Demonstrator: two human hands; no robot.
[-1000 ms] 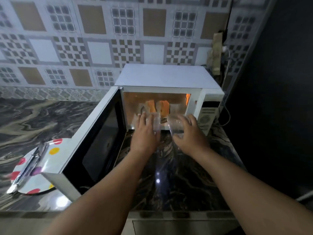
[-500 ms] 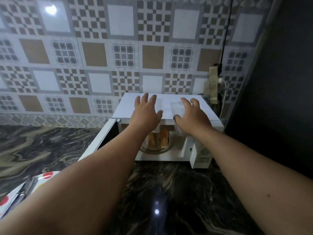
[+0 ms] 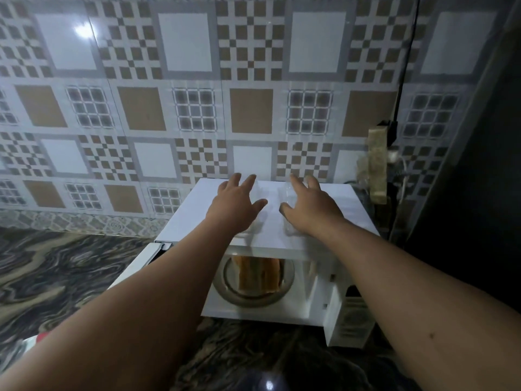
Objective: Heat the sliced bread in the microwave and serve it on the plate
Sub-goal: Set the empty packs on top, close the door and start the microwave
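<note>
left hand (image 3: 235, 206): fingers spread, resting over a clear plastic cup (image 3: 255, 218) on the microwave (image 3: 270, 238) top; whether it grips or only covers it, i can't tell. right hand (image 3: 308, 206): same pose over a second clear cup (image 3: 287, 213), also hard to read. my guess: cups parked up top to keep them clear of the cavity & free both hands for the bread. sliced bread (image 3: 258, 275): inside the cavity on the glass turntable (image 3: 253, 292), standing on edge, browned crust showing; door (image 3: 138, 266) swung open to the left. plate (image 3: 31, 341): only a white/red sliver at lower left, well apart from the oven, no bread on it. surface: dark veined marble counter (image 3: 56, 277). room: patterned brown/white tile wall (image 3: 194, 108), power strip (image 3: 377, 165) w/ cable at right, dark panel beyond.
</note>
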